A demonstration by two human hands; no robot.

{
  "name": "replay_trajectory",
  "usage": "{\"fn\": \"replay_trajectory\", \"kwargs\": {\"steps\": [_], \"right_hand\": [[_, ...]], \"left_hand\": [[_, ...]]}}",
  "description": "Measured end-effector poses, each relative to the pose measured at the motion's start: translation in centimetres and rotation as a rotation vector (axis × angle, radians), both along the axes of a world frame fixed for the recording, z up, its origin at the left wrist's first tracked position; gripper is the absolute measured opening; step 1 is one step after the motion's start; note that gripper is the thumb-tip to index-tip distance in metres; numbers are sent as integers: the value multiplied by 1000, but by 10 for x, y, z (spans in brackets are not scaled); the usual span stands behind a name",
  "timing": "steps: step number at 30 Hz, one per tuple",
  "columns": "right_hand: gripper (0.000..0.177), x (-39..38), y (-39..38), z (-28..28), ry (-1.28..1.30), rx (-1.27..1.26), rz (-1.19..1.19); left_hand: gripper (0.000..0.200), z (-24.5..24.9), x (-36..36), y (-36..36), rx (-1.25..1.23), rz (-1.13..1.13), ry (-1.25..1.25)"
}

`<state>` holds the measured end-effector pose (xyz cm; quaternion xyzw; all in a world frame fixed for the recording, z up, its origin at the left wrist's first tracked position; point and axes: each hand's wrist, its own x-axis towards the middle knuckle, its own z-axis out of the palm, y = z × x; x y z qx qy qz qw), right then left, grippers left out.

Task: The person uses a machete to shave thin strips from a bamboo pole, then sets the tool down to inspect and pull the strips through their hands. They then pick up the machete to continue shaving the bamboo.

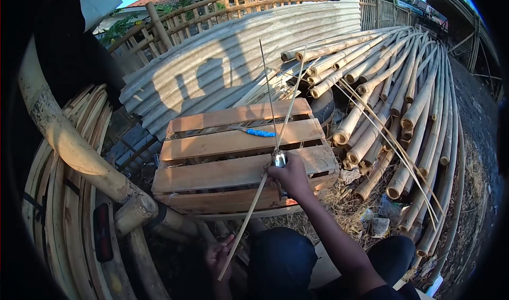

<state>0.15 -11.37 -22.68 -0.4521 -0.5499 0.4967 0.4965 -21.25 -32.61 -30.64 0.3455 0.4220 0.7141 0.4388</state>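
My right hand (290,175) is closed around a shiny metal tool (279,159) above the front right of a wooden slatted crate (212,173). A long thin dark rod (268,90) rises from the tool. A pale bamboo strip (248,215) runs past this hand, from low near my legs up across the rod. My left hand (216,255), lower and in shadow, has its fingers curled beside the strip's lower end; what they grip is unclear. A blue-handled knife (260,133) lies on the crate's top slats.
Many bamboo poles (397,125) lie stacked at the right, with thin strips (395,146) across them. Corrugated sheeting (212,72) stands behind the crate. At the left are a thick bamboo frame (79,146), split bamboo (69,220) and a dark red-marked object (103,234).
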Motion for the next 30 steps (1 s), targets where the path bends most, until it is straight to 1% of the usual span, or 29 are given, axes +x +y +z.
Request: {"fn": "replay_trajectory", "kwargs": {"steps": [1, 2, 3, 4, 5, 7, 8, 9, 11, 12, 13, 15, 16, 17, 19, 20, 22, 23, 25, 26, 27, 29, 30], "right_hand": [[20, 0, 5, 1, -6, -9, 11], [19, 0, 11, 2, 77, 12, 55], [19, 1, 17, 4, 162, 34, 94], [18, 3, 21, 8, 66, 37, 106], [18, 4, 25, 10, 59, 31, 113], [21, 6, 30, 15, 14, 26, 156], [21, 8, 31, 18, 6, 30, 157], [21, 11, 30, 21, 42, 81, 169], [22, 21, 26, 34, 76, 127, 178], [22, 34, 23, 47, -1, 50, 160], [23, 47, 19, 54, -79, -26, 144], [25, 85, 15, 52, -348, 78, 119], [33, 102, 6, 48, -539, 263, 84], [44, 113, -11, 65, -538, -61, 135], [53, 138, -32, 44, -620, -199, 174], [55, 143, -44, 33, -685, -150, 204], [57, 152, -63, 12, -830, -43, 311], [57, 154, -71, 6, -831, -57, 321], [61, 149, -82, -2, -1008, 100, 479], [61, 147, -84, -8, -1017, 180, 519], [61, 146, -85, -11, -1009, 165, 532], [61, 145, -85, -18, -1013, 266, 507], [62, 149, -85, -22, -1014, 282, 497]], "left_hand": [[44, -4, -14, -4, -162, -167, -44], [44, 17, -8, -2, -165, -158, -52], [51, 42, -6, 1, -222, -458, -268], [58, 62, -2, 6, -273, -756, -489], [58, 65, 1, 9, -274, -750, -498], [66, 69, 12, 16, -336, -767, -127], [57, 80, 29, 17, -390, -664, -123], [57, 78, 30, 22, -385, -665, -127], [42, 77, 34, 32, -429, -704, -133], [31, 83, 43, 37, -451, -622, -153], [31, 80, 49, 38, -459, -623, -154], [31, 69, 57, 43, -433, -522, 64], [30, 65, 60, 44, -438, -507, -1], [30, 62, 64, 43, -447, -511, -14], [27, 57, 73, 43, -445, -543, -53], [27, 55, 77, 44, -454, -545, -62], [23, 52, 84, 44, -478, -569, -262], [23, 48, 87, 43, -492, -565, -271], [24, 37, 90, 42, -555, -631, -478], [25, 38, 93, 39, -567, -637, -457], [25, 41, 96, 36, -585, -629, -462], [28, 52, 101, 27, -544, -684, -667], [30, 56, 101, 22, -608, -708, -683]]}}
